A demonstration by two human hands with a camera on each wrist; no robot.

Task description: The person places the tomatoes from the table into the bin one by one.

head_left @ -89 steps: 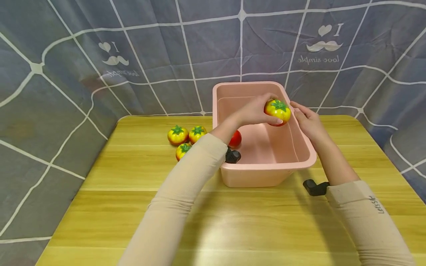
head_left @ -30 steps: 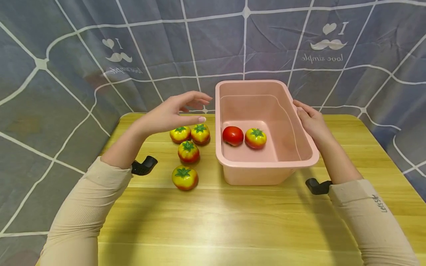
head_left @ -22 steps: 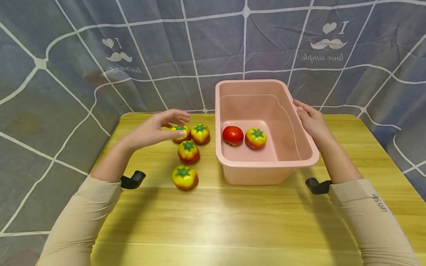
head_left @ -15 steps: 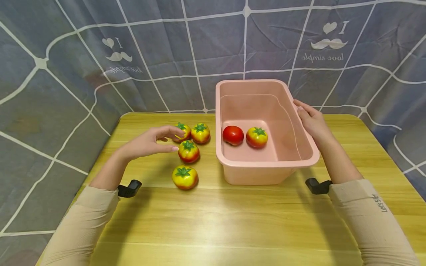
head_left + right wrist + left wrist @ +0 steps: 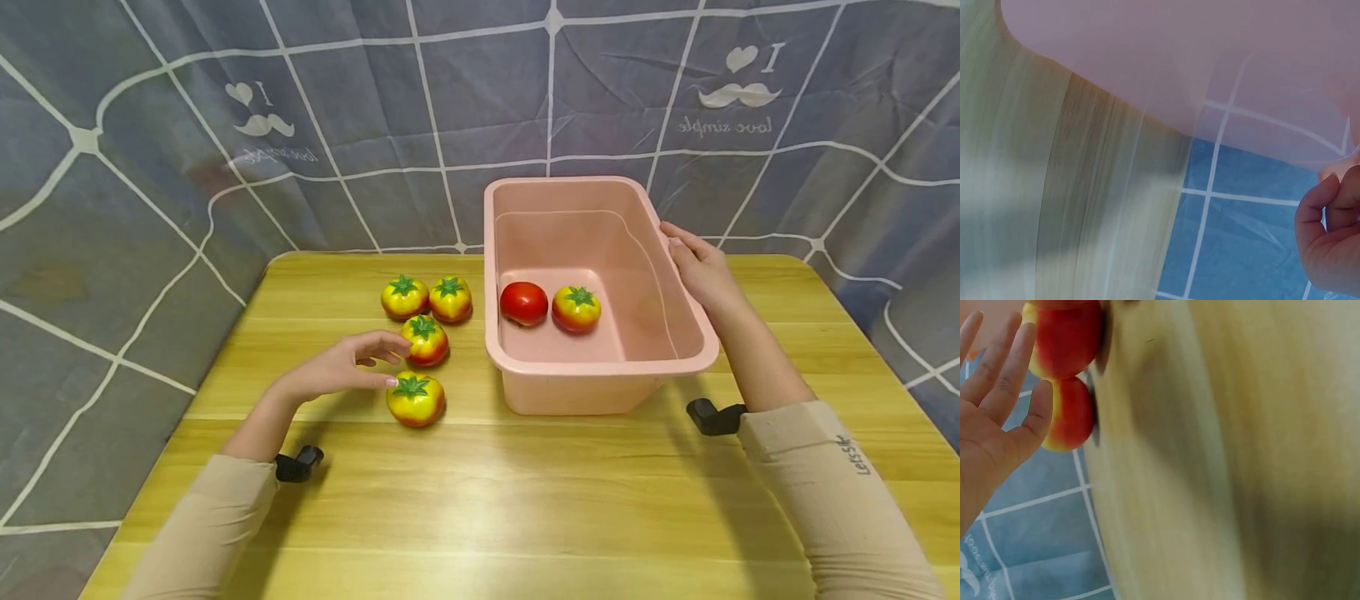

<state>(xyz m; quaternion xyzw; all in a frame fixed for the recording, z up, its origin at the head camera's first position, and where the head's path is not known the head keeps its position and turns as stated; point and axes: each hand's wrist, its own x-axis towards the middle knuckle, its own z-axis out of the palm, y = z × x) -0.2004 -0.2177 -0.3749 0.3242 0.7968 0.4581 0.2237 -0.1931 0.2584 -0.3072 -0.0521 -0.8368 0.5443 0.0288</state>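
Reaching in from the left edge of a wooden table (image 5: 465,517), a person's left hand (image 5: 341,368) has dropped lower and nearer within the last second, fingers parted and gripping nothing; whether its thumb touches the nearest tomato (image 5: 417,406) cannot be told. Beyond sit a middle tomato (image 5: 430,345) and, toward the far left corner, a leftmost tomato (image 5: 403,300) beside a ribbed tomato (image 5: 451,303). Near the far edge stands the pink bin (image 5: 577,393), holding a red tomato (image 5: 524,303) and a yellow-topped tomato (image 5: 577,312). Unmoved, the right hand (image 5: 701,271) grips its right rim. The shift suggests attention has passed from the two inside to the four outside.
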